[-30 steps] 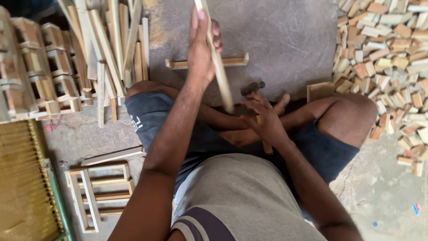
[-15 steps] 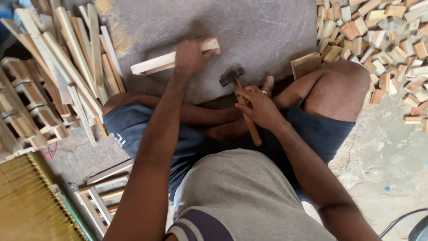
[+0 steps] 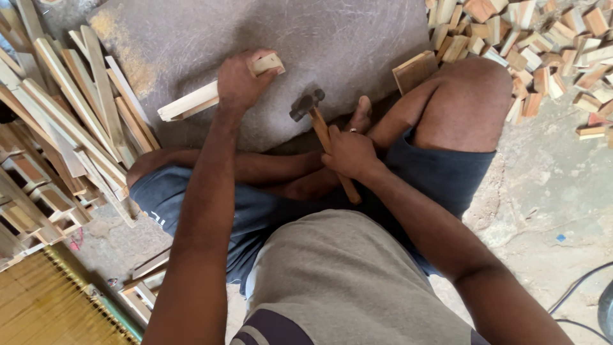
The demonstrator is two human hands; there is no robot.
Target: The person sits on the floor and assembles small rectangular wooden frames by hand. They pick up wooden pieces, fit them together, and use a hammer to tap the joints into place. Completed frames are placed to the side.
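Person sits cross-legged on the floor w/ a grey stone slab (image 3: 357, 38) in front. Left hand (image 3: 239, 82) grips a pale wooden slat assembly (image 3: 191, 102): two thin strips side by side, light raw wood, lying flat on the slab, angled up to the right, one end poking past the fingers. Fingers curled tight over its top, thumb side pressing down.

Right hand (image 3: 350, 152) is wrapped shut round the wooden handle of a hammer (image 3: 308, 104); dark metal head hangs just above the slab, near the slats but apart from them. Handle butt sticks out below the fist, over the lap.

Left of slab: pile of long wooden strips (image 3: 76, 108). Top right: heap of small wood blocks (image 3: 543, 45). A flat wood piece (image 3: 415, 69) leans by the right knee.

Vs. 0.5 s ago: slats sit lower and further left on the slab, left hand w/ them; hammer head much the same spot, slightly lower. A sec ago the left hand held one strip upright and the hammer lay low by the legs.
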